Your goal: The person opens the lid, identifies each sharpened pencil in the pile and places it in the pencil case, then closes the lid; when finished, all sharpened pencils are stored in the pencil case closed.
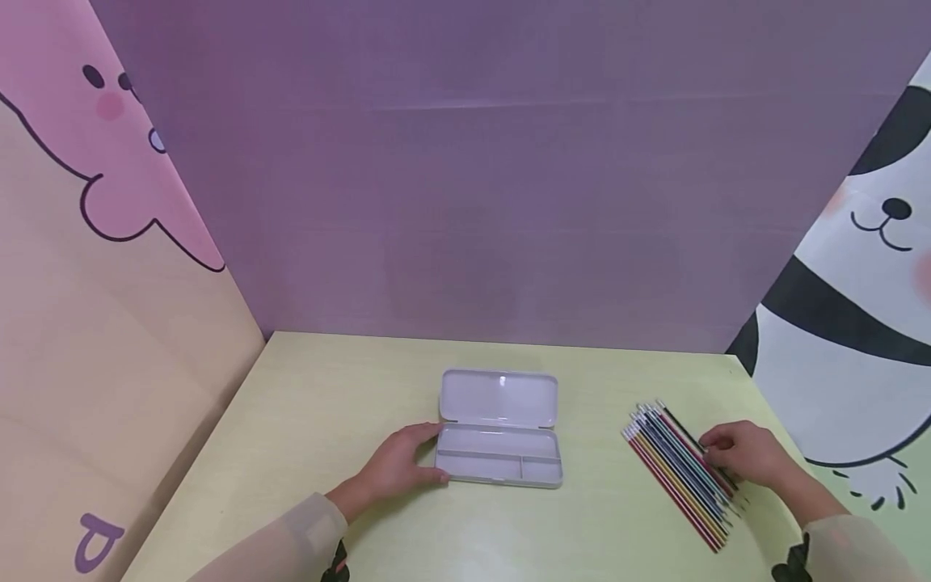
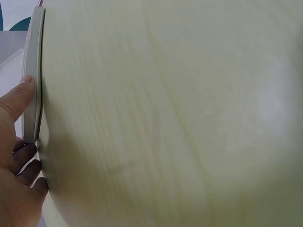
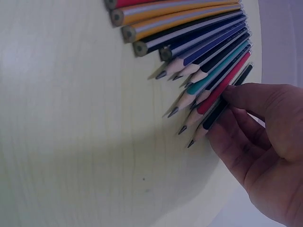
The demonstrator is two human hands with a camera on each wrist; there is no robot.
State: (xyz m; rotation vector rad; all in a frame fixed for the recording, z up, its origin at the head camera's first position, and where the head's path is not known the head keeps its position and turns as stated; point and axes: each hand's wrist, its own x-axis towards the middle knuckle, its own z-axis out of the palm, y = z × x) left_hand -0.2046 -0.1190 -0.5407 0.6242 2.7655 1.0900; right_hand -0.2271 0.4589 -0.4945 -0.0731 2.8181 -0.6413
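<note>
An open white pencil case lies on the table, its lid tilted back and its divided compartments bare. My left hand grips the case's left end, with the thumb on its front wall. To the right, a row of pencils in red, yellow, blue, teal and black lies slantwise. At the row's right edge, my right hand pinches a black pencil between thumb and fingers. This pencil lies beside a red one, its sharpened tip towards me.
The pale wooden table runs up to a purple backdrop. A pink cartoon panel stands on the left, a panda panel on the right. Some pencils at the row's left have flat, unsharpened ends.
</note>
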